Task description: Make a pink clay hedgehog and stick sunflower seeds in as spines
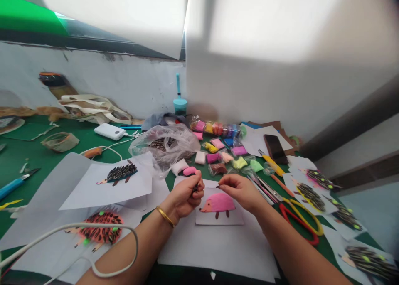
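Nearest us, a big white sheet (218,251) lies on the green table (18,152), and on it we've got the card (237,221) with its pink hedgehog (220,202). To the right we see scissors (278,197). Just past the hedgehog, our left hand (191,190) has its grip curled around dark seeds (195,188); our right hand (238,189) has its grip pinched tight on a small dark piece (217,187). Farther off come clay packets (213,158), a plastic bag (187,141) to their left, and, farthest, a blue cup (180,106) by the wall.
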`<action>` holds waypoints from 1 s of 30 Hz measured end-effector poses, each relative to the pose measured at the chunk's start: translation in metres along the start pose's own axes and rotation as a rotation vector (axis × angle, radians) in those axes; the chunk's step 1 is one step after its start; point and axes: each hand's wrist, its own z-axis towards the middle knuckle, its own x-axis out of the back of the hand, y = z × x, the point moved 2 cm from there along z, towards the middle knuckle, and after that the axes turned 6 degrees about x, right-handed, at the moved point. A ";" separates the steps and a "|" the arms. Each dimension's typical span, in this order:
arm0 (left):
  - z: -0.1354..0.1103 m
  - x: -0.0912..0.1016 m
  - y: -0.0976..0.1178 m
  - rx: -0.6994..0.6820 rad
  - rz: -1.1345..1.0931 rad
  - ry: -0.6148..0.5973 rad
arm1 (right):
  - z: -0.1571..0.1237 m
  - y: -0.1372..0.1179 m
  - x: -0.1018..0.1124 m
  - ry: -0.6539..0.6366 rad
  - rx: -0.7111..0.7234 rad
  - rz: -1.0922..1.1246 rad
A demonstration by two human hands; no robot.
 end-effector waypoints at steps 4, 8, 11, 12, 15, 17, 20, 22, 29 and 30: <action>-0.001 0.009 0.008 -0.099 -0.028 0.093 | -0.007 0.009 -0.008 -0.077 -0.028 -0.146; 0.009 0.018 0.003 -0.123 0.011 0.127 | -0.009 0.011 -0.021 -0.067 0.128 -0.287; 0.016 0.021 -0.001 -0.138 0.051 0.134 | -0.008 0.012 -0.027 -0.048 0.211 -0.352; 0.017 0.021 -0.002 -0.144 0.065 0.129 | -0.008 0.012 -0.028 -0.041 0.219 -0.362; 0.017 0.021 -0.004 -0.166 0.090 0.117 | -0.008 0.014 -0.030 -0.036 0.232 -0.377; 0.016 0.021 -0.005 -0.184 0.103 0.123 | -0.009 0.014 -0.030 -0.036 0.237 -0.389; 0.015 0.020 -0.005 -0.203 0.139 0.137 | -0.009 0.013 -0.031 -0.032 0.239 -0.403; 0.014 0.019 -0.006 -0.210 0.157 0.138 | -0.010 0.012 -0.031 -0.026 0.248 -0.413; 0.013 0.015 -0.006 -0.229 0.189 0.133 | -0.011 0.013 -0.035 -0.022 0.306 -0.478; 0.012 0.015 -0.006 -0.228 0.192 0.133 | -0.011 0.014 -0.036 -0.026 0.312 -0.489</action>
